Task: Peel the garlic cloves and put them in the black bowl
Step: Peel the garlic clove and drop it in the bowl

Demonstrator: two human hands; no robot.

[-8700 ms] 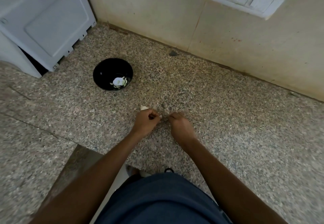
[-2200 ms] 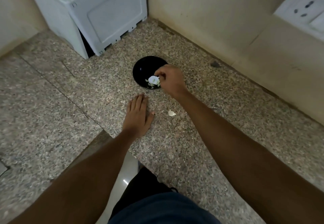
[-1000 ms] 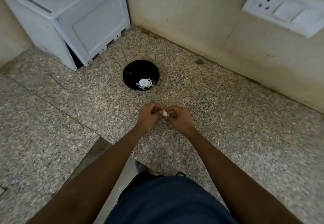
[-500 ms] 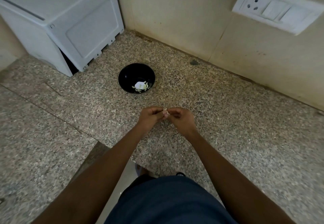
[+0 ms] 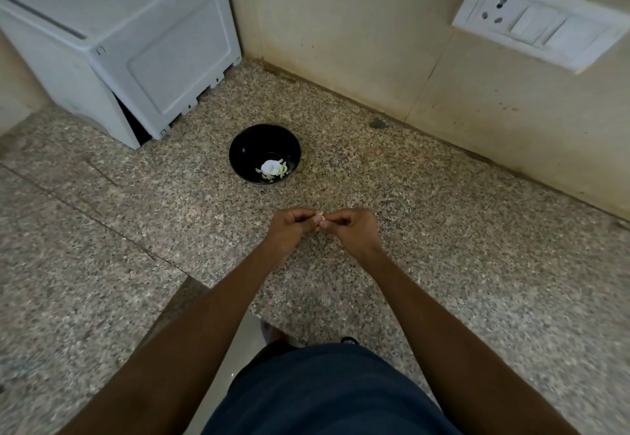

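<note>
A black bowl (image 5: 252, 148) stands on the speckled granite counter (image 5: 460, 247), with several pale peeled garlic cloves (image 5: 272, 168) lying in its bottom. Nearer to me, my left hand (image 5: 289, 233) and my right hand (image 5: 354, 231) meet fingertip to fingertip above the counter. Between them they pinch a small pale garlic clove (image 5: 319, 213), of which only a sliver shows past the fingers. Both hands have their fingers curled around it.
A white appliance (image 5: 119, 42) stands at the back left, close behind the bowl. A beige wall with a white switch and socket plate (image 5: 538, 22) runs along the back. The counter's near edge has an inner corner (image 5: 194, 281) by my left forearm.
My right hand came back from the bowl, the clove left the counter, and both hands now pinch it together. Over the last second they barely moved.
</note>
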